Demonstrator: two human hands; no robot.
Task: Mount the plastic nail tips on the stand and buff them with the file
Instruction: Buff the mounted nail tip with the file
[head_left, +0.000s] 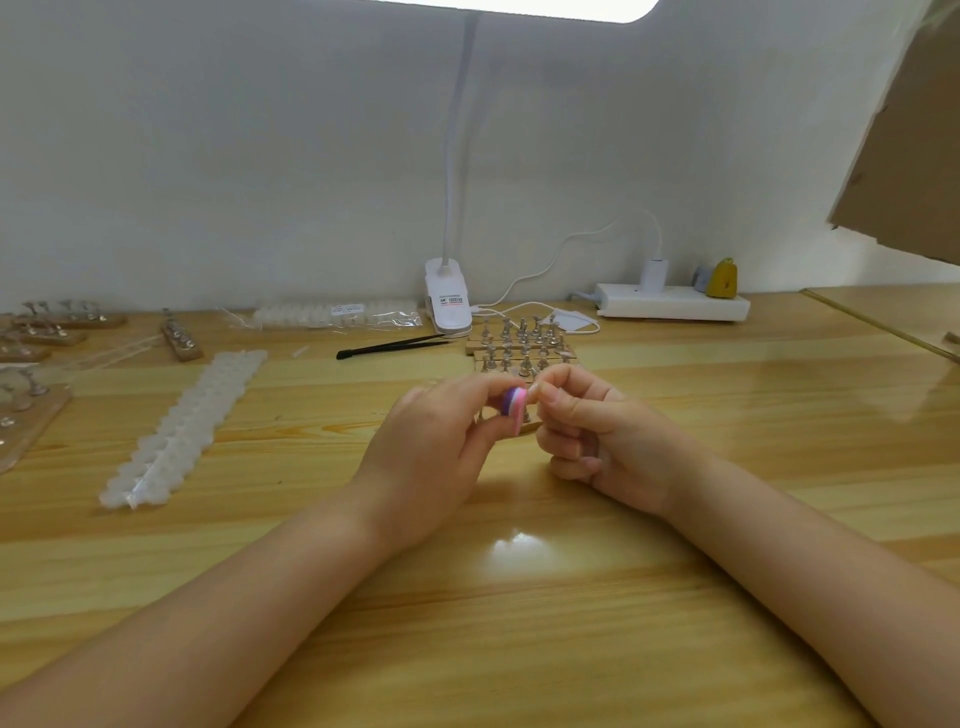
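The white lamp clip (448, 301) has a small label with tiny print, too blurry to read. A sticker on the clear bag (337, 313) is blurry too.

The left hand (431, 457) pinches a small file (513, 408) with its fingers curled around it. The file is a little block with purple, white and pink stripes. The right hand (602, 441) is curled up tight, and its thumb and first finger pinch something tiny right beside the file. It is too small to tell what it is. Just under the hands sits a wooden stand (530, 423) with thin metal pegs.

More stands (522, 345) of wood and shiny metal sit behind the hands. Black tweezers (392, 347) lie near them. A long strip of milky plastic tips (182, 423) lies on the left. The table (519, 623) is smooth, glossy yellow wood. A white power strip (672, 306) sits by the wall.
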